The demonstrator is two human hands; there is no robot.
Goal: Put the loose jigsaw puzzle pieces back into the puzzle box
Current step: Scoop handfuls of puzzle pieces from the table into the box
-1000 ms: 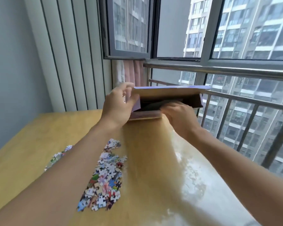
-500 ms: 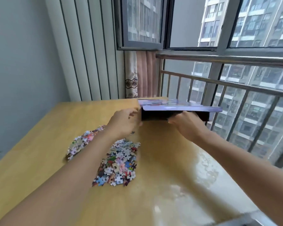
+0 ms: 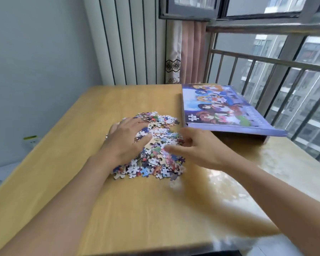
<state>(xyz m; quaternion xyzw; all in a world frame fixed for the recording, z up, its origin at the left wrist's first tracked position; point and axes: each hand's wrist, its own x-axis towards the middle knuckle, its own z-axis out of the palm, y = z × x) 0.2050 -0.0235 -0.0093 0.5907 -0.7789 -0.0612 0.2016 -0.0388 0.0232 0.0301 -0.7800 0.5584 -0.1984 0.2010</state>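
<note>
step: gather pieces | left hand flat, fingers spread on puzzle pieces mid-table | right hand loosely spread at pile's right – grasping nothing | puzzle box far right, lid on | advice: cup both hands inward, scoop – keep strays off table edge

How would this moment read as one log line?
left hand on puzzle pieces | right hand reaching pile | puzzle box on table

Wooden table; puzzle pieces heaped; puzzle box beside.
</note>
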